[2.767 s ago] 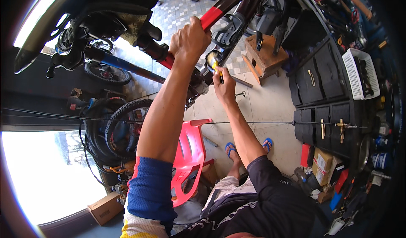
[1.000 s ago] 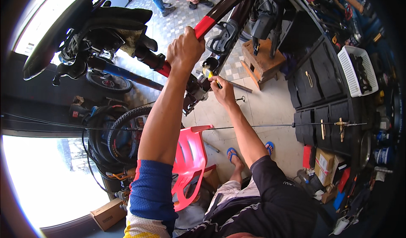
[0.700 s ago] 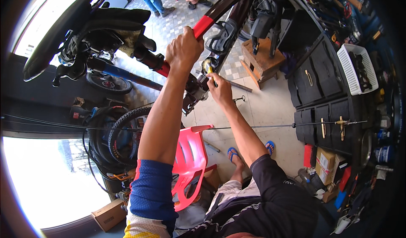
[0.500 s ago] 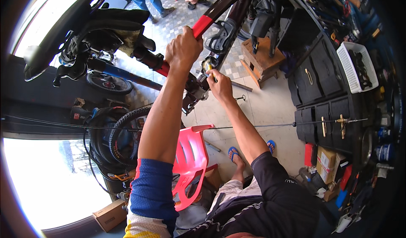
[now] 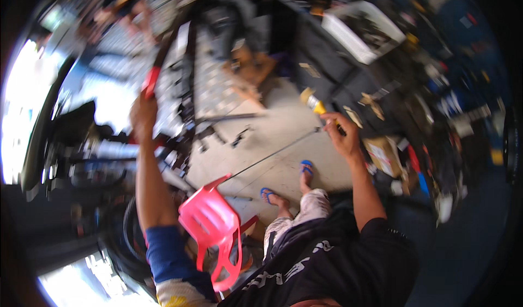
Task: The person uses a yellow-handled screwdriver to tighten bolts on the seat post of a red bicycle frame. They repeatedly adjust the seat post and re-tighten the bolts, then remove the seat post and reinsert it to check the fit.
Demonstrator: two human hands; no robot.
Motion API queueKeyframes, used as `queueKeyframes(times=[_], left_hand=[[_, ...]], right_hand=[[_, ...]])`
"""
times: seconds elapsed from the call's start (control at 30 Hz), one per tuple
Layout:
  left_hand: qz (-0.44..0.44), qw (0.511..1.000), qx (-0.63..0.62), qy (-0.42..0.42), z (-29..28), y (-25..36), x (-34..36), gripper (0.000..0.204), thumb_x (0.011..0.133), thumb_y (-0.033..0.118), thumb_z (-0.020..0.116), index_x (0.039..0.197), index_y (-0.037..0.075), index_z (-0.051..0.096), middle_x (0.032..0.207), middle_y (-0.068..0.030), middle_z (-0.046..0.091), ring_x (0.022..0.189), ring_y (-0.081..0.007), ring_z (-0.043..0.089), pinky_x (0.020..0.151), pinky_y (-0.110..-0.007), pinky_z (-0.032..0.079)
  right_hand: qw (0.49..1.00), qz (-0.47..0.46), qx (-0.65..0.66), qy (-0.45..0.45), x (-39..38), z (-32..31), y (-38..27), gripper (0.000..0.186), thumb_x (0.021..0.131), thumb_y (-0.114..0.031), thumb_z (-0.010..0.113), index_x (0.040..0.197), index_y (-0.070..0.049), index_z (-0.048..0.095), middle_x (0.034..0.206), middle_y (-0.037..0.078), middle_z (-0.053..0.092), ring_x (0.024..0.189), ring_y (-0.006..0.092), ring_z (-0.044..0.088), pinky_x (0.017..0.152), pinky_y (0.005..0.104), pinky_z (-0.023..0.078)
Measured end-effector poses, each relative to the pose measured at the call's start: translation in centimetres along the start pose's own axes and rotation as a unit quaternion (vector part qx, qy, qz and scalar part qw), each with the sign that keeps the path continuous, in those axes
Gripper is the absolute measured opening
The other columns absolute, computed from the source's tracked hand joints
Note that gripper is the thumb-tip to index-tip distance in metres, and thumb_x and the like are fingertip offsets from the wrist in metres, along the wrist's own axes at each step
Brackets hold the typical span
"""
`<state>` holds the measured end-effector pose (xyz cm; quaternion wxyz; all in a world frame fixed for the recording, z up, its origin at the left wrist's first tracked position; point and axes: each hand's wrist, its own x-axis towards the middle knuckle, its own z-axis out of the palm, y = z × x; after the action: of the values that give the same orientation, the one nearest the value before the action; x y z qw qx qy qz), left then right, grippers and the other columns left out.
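My left hand [image 5: 144,116] is closed around the red and dark tube of a bicycle frame [image 5: 152,81], on the left side of the view. My right hand [image 5: 343,135] is out to the right, away from the bicycle. Its fingers grip a small paintbrush [image 5: 314,103] with a yellow handle, pale bristles pointing up and left. Motion blurs much of the picture, so the bicycle's smaller parts cannot be made out.
Left of my legs stands a pink plastic chair [image 5: 210,214]. A wooden stool [image 5: 248,66] is beyond the bicycle. At right are a white basket [image 5: 342,38] of dark parts and a cardboard box [image 5: 383,155]. Another person [image 5: 131,12] shows blurred at far left.
The brush in my right hand has come away from the bicycle and swung right. My left hand still grips the frame. The view has turned toward the right.
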<state>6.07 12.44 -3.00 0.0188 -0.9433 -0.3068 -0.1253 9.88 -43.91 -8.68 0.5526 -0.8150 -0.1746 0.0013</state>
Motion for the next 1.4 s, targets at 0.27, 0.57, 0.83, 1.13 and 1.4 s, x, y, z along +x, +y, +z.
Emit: queueKeyframes(times=[0.27,0.57,0.83,1.13,1.4], left_hand=[[-0.005,1.000,0.018,0.002,-0.9,3.0,0.1,0.042,0.098,0.050,0.059,0.106,0.009,0.057,0.086,-0.0255,0.072,0.084,-0.0486,0.069,0.069,-0.060,0.050],[-0.045,0.999,0.021,-0.021,-1.2,2.4,-0.3,0.046,0.097,0.049,0.061,0.115,0.006,0.058,0.096,-0.0276,0.072,0.091,-0.0514,0.068,0.075,-0.061,0.052],[-0.076,0.996,0.010,-0.050,-3.6,5.4,1.5,0.046,0.093,0.046,0.062,0.120,0.009,0.060,0.099,-0.0233,0.073,0.098,-0.0430,0.070,0.086,-0.055,0.053],[-0.102,0.993,0.032,-0.045,-6.0,4.7,-1.5,0.039,0.092,0.045,0.064,0.113,0.011,0.062,0.097,-0.0191,0.075,0.094,-0.0399,0.072,0.085,-0.052,0.055],[-0.120,0.992,0.021,-0.045,-5.9,3.6,-2.1,0.038,0.093,0.046,0.063,0.113,0.014,0.064,0.096,-0.0182,0.075,0.093,-0.0398,0.073,0.083,-0.052,0.055]], right_hand=[[0.775,0.217,-0.538,0.251,-5.9,-32.8,8.4,0.021,0.094,-0.025,0.067,0.115,-0.022,0.067,0.097,0.018,0.072,0.095,0.0392,0.070,0.080,0.0505,0.058],[0.785,0.101,-0.586,0.175,-1.3,-32.6,11.4,0.035,0.086,-0.029,0.079,0.110,-0.008,0.065,0.121,0.021,0.064,0.114,0.0385,0.060,0.093,0.0477,0.049],[0.957,0.243,-0.156,-0.024,-4.0,-16.1,36.4,0.043,0.096,-0.017,0.068,0.137,-0.007,0.058,0.093,0.006,0.073,0.069,0.0124,0.068,0.051,0.0287,0.050],[0.921,0.312,0.093,0.213,7.4,-9.4,32.4,0.072,0.101,-0.061,0.050,0.144,-0.004,0.051,0.136,0.012,0.060,0.124,0.0231,0.057,0.109,0.0381,0.038],[0.946,0.057,0.147,0.283,12.2,-7.5,18.4,0.032,0.106,-0.027,0.058,0.125,-0.001,0.057,0.102,0.011,0.066,0.074,0.0127,0.062,0.063,0.0267,0.053]])
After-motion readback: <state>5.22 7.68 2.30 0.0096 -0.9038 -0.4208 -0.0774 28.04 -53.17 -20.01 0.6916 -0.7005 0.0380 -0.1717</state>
